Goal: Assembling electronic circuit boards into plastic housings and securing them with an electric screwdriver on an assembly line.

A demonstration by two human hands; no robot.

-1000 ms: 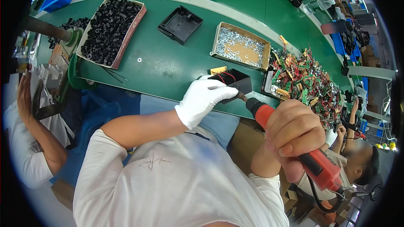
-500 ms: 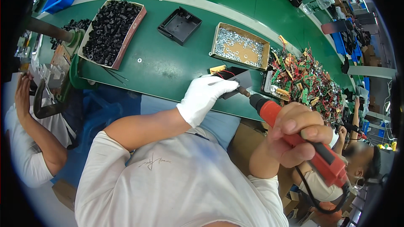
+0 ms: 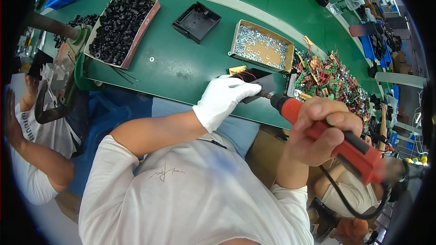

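Observation:
My left hand, in a white glove, grips a black plastic box at the table's near edge. Its thumb and fingers close over the near side, by a small dark part at the bit. Red wires and a small yellowish board stick out at the box's far left. My bare right hand is wrapped around a red corded electric screwdriver. The tool points left, its bit meeting the box's side beside my gloved fingertips. Whatever sits under those fingertips is hidden.
On the green table stand a box of black caps, an open black case and a carton of metal nuts. Wired circuit boards pile up at right. A clamp-like fixture and co-workers flank me.
My right hand and the screwdriver have shifted slightly right, the bit staying at the box. The gloved hand keeps its grip. At left, a co-worker's arms have moved.

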